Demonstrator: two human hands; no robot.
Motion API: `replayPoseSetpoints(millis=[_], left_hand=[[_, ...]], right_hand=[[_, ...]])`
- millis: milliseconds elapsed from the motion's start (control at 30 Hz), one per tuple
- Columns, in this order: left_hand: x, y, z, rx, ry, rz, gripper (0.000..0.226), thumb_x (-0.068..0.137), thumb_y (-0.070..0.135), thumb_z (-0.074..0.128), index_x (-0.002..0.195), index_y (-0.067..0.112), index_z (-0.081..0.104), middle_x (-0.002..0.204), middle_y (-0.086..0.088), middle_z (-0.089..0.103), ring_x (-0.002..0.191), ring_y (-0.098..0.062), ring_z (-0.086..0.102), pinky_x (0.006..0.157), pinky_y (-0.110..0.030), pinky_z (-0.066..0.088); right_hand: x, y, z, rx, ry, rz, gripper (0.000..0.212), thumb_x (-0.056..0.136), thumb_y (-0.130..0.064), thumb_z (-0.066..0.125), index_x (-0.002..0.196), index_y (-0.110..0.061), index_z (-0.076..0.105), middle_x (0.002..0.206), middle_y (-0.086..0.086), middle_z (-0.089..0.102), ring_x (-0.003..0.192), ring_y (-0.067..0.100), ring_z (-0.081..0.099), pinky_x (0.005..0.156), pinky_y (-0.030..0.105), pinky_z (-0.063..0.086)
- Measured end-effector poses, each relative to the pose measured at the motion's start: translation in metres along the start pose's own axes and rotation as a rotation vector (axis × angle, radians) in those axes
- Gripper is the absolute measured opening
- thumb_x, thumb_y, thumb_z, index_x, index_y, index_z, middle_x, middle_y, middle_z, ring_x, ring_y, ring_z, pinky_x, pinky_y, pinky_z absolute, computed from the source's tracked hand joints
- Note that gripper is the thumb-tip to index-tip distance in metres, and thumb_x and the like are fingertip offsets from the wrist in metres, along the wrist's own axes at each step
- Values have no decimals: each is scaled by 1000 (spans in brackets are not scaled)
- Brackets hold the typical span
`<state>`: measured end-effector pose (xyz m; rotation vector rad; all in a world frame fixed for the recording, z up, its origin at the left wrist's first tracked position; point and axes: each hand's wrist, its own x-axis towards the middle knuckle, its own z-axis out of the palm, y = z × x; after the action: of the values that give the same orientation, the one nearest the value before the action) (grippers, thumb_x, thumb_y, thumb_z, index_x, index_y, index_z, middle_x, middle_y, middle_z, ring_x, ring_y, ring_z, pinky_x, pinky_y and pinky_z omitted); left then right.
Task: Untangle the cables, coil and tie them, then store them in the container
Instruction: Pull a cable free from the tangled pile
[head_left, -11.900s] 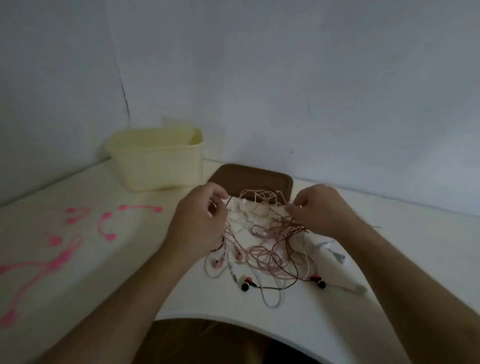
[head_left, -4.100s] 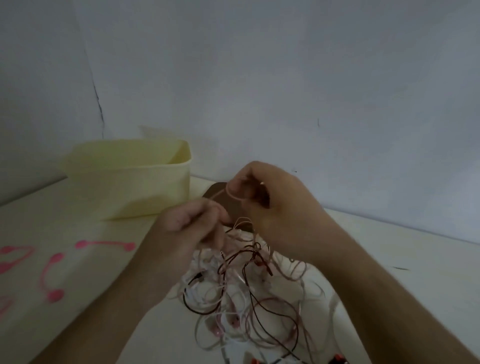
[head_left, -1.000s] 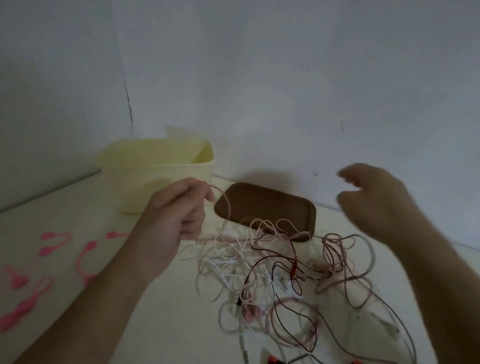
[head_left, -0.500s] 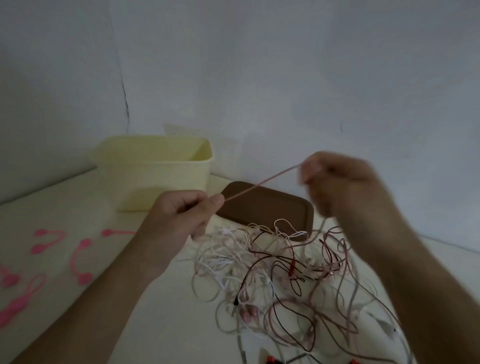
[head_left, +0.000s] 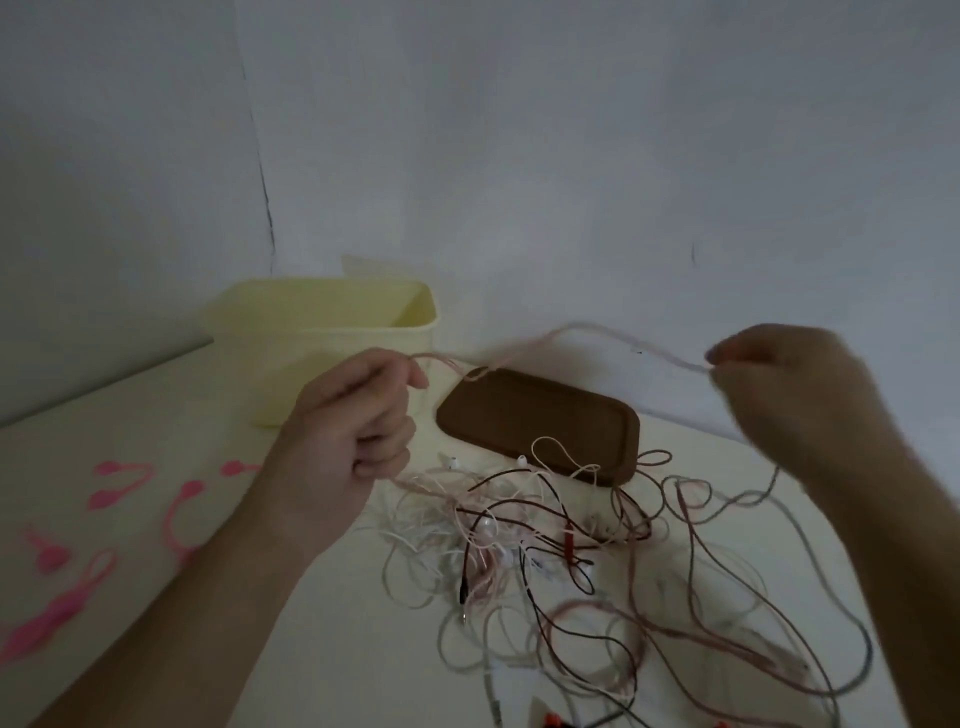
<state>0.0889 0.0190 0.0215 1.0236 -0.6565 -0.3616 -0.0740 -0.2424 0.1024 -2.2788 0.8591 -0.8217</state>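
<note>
Both hands are up over the table (head_left: 156, 415), drawing one pink cable (head_left: 571, 330) out of the tangle (head_left: 545, 530). The left hand (head_left: 353, 441) has its fingers curled round the cable, which leaves the top of the fist and also trails from under it down into the heap. The right hand (head_left: 789, 395) pinches the same cable at its fingertips, though it is blurred (so the exact hold is hard to read). Between the two hands the cable arcs loosely above the brown lid (head_left: 540, 421), with a small kink near the lid's far edge.

The tangle of pink, white and dark cables lies on the table in front of the lid and spreads toward the right. The yellow box (head_left: 322, 332) stands open behind the left hand, and pink ties (head_left: 124, 483) lie at the left.

To do this step well, I judge it best to follow the one cable by feel, feeding it through the left fist while the right draws gently. A hard pull would likely cinch the crossings tighter. Where it snags, loosen the loop with the fingers and pass the free end through it.
</note>
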Motion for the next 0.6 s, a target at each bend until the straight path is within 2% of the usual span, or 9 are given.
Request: replayPoseSetpoints(millis=[67,133,200,267,333,400,467,533,600], left_hand=[[-4,-5,13,201,-5,9,21,96,24,67,93,3,68,57,1,20,48,-13,15,47,-20,18],[-9,-9,24,387,-58,51,15,96,17,68,93,4,75,50,9,37,42,-10,29,46,-20,26],[-11,-15,30,520,-99,84,12,96,5,66,93,1,77,50,16,54,42,3,43,47,-9,33],[-12,-16,32,519,-111,85,11,93,5,69,88,0,77,53,15,59,43,5,46,49,-6,34],[-12,-13,29,476,-87,85,14,88,19,76,82,6,78,53,13,56,45,2,43,50,-11,34],[-11,-9,23,482,-74,73,24,85,37,83,76,16,78,53,7,46,49,-11,37,51,-25,29],[-10,-6,19,491,-78,73,28,82,46,76,74,19,76,54,-1,42,54,-21,35,55,-34,29],[-10,-6,19,495,-74,67,25,87,43,73,74,20,75,55,-2,45,55,-23,40,58,-35,36],[-8,-6,19,493,-82,63,23,93,35,69,77,19,75,56,-2,46,58,-22,44,62,-36,41]], right_hand=[[-15,-14,7,-65,-241,-131,59,90,-8,67,144,-31,61,151,-5,57,114,17,62,88,26,45],[-33,-34,17,57,-508,-277,80,89,-8,70,158,-39,43,158,-16,44,110,8,56,82,18,44],[-49,-40,35,31,-705,-470,80,93,-12,70,161,-39,37,148,-20,54,122,-1,57,95,19,49],[-58,-40,54,-90,-714,-641,50,101,-21,66,147,-34,51,118,-19,68,108,-1,64,88,22,52],[-56,-40,58,-74,-625,-615,10,108,-26,58,110,-28,67,80,-20,66,76,-4,62,66,20,45],[-49,-37,55,28,-603,-504,31,110,-28,53,85,-22,70,59,-19,57,55,1,53,56,16,39],[-43,-35,42,312,-563,-390,38,110,-26,52,78,-15,68,51,-11,45,47,7,42,52,31,41],[-38,-35,33,620,-513,-333,39,112,-20,50,76,-9,63,52,-3,35,47,20,29,47,39,26],[-34,-35,27,869,-450,-278,37,111,-10,45,77,-6,59,55,-1,25,51,16,16,51,37,11]])
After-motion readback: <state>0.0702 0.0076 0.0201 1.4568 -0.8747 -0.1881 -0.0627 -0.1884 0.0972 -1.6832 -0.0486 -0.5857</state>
